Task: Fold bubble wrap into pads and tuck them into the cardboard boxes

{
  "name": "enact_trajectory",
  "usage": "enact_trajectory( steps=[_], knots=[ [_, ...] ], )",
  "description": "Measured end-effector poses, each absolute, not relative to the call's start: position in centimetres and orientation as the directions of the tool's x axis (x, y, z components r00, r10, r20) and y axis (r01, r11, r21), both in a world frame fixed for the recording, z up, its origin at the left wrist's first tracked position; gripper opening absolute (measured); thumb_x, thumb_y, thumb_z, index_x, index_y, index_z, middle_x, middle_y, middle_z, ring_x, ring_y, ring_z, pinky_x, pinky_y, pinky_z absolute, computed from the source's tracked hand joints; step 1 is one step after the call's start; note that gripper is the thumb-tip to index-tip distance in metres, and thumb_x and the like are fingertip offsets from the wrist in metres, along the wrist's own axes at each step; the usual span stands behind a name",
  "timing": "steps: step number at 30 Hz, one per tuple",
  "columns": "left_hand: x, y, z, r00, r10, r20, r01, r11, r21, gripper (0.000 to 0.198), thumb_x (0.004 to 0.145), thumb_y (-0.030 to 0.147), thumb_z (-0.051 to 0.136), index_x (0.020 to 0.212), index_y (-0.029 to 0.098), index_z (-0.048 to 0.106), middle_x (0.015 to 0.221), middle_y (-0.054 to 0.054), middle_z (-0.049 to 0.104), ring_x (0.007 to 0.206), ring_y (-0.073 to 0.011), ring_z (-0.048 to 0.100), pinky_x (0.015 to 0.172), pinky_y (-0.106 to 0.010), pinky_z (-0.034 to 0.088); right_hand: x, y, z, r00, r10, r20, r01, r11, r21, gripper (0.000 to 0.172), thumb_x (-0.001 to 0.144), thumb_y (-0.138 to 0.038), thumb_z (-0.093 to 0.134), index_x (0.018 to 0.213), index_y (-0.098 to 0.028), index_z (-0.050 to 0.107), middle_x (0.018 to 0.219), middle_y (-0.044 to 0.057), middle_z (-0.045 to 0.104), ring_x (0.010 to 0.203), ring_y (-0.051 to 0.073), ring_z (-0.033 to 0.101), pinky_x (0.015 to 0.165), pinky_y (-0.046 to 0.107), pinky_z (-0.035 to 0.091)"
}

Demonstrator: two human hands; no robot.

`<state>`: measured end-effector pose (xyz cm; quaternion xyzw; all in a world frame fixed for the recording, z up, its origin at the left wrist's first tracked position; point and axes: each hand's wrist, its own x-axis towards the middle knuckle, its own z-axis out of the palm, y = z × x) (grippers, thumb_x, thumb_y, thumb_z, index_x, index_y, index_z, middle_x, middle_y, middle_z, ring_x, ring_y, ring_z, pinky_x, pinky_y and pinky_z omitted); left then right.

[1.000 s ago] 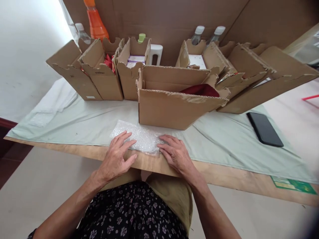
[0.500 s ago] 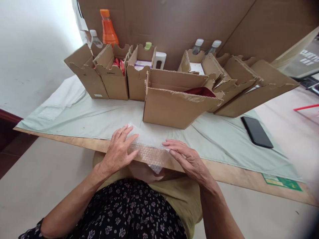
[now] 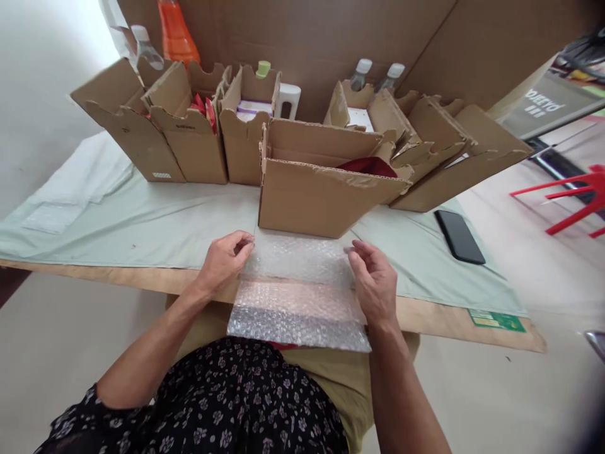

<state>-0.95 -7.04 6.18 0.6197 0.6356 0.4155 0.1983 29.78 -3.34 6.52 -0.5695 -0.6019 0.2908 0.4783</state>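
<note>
A clear sheet of bubble wrap point(image 3: 300, 299) lies across the front edge of the table, its near end hanging over my lap. My left hand point(image 3: 224, 261) pinches the far left corner between thumb and fingers. On the opposite side, my right hand point(image 3: 375, 277) is closed with thumb and fingers at the far right corner. Just behind the sheet stands an open cardboard box point(image 3: 302, 202) with dark red material inside.
Several open cardboard bins point(image 3: 198, 148) line the back, with bottles point(image 3: 178, 38) behind them. White plastic sheets point(image 3: 75, 183) lie at left. A black phone point(image 3: 459, 236) rests at right on the pale green cloth point(image 3: 184, 221). A red stool point(image 3: 579, 195) stands beyond.
The bubble wrap now lies spread out wide, with more of it visible over the lap. Both hands have gone from flat fingers to closed at its far corners. The view has shifted right.
</note>
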Motion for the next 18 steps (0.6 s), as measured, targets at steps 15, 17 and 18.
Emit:
enact_trajectory(
  steps=[15, 17, 18],
  knots=[
    [3.3, -10.6, 4.9, 0.365, 0.823, 0.436, 0.813, -0.51, 0.282, 0.033, 0.098, 0.022, 0.062, 0.13, 0.018, 0.067, 0.137, -0.016, 0.067, 0.133, -0.0332, 0.058, 0.109, -0.052, 0.054, 27.0, -7.0, 4.9, -0.55, 0.781, 0.297, 0.714, 0.624, -0.319, 0.032, 0.097, -0.02, 0.062, 0.128, -0.019, 0.07, 0.144, 0.015, 0.067, 0.13, 0.038, 0.065, 0.098, 0.06, 0.06],
    [3.3, -10.8, 4.4, 0.422, 0.848, 0.32, 0.819, -0.508, 0.268, 0.038, 0.096, 0.024, 0.064, 0.134, 0.018, 0.065, 0.147, -0.016, 0.062, 0.14, -0.0355, 0.054, 0.112, -0.056, 0.052, 28.0, -6.5, 5.2, -0.567, 0.765, 0.305, 0.699, 0.643, -0.314, 0.028, 0.098, -0.021, 0.062, 0.124, -0.019, 0.071, 0.14, 0.015, 0.069, 0.126, 0.036, 0.068, 0.094, 0.056, 0.061],
    [3.0, -10.8, 4.2, 0.424, 0.858, 0.289, 0.824, -0.498, 0.269, 0.041, 0.096, 0.024, 0.063, 0.136, 0.019, 0.064, 0.149, -0.016, 0.061, 0.141, -0.0355, 0.053, 0.113, -0.057, 0.052, 28.9, -6.2, 5.8, -0.555, 0.756, 0.348, 0.68, 0.653, -0.334, 0.025, 0.099, -0.021, 0.061, 0.122, -0.02, 0.071, 0.136, 0.013, 0.072, 0.122, 0.033, 0.07, 0.093, 0.053, 0.062]
  ],
)
